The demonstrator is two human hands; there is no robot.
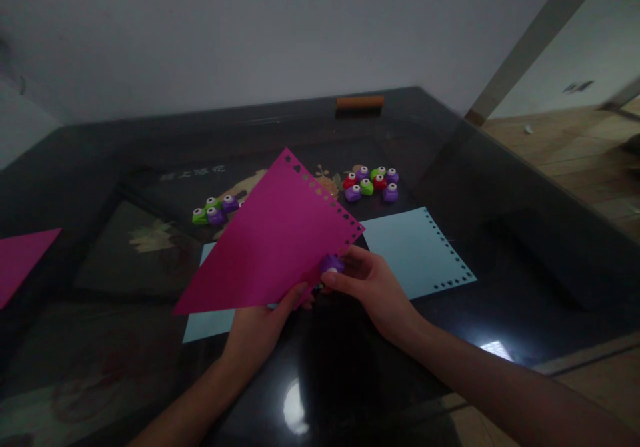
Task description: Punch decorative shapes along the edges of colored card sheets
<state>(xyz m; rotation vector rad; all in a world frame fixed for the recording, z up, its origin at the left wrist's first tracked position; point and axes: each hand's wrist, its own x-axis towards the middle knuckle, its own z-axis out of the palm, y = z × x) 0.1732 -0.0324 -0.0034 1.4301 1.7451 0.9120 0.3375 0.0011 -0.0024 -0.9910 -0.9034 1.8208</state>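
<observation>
A magenta sheet of paper (270, 234), tilted above the table, has small shaped holes along its upper right edge. Its lower edge is pinched in my left hand (263, 324), thumb on top and the other fingers mostly hidden underneath. My right hand (377, 284) grips a small purple craft hole punch (331, 264) with a white eye on it, at the sheet's right edge near the lower corner. Whether the paper sits inside the punch's slot is too dark to tell. Beneath lies light blue paper (417, 250), partly covered by the magenta sheet, with punched holes along its right side.
Several purple, green and red punches (367, 186) stand behind to the right. Another group of punches (214, 215) is at the left, partly hidden by the sheet. Another magenta sheet (25, 257) lies far left. A brown cylinder (360, 102) rests at the glossy dark table's (500, 234) back edge.
</observation>
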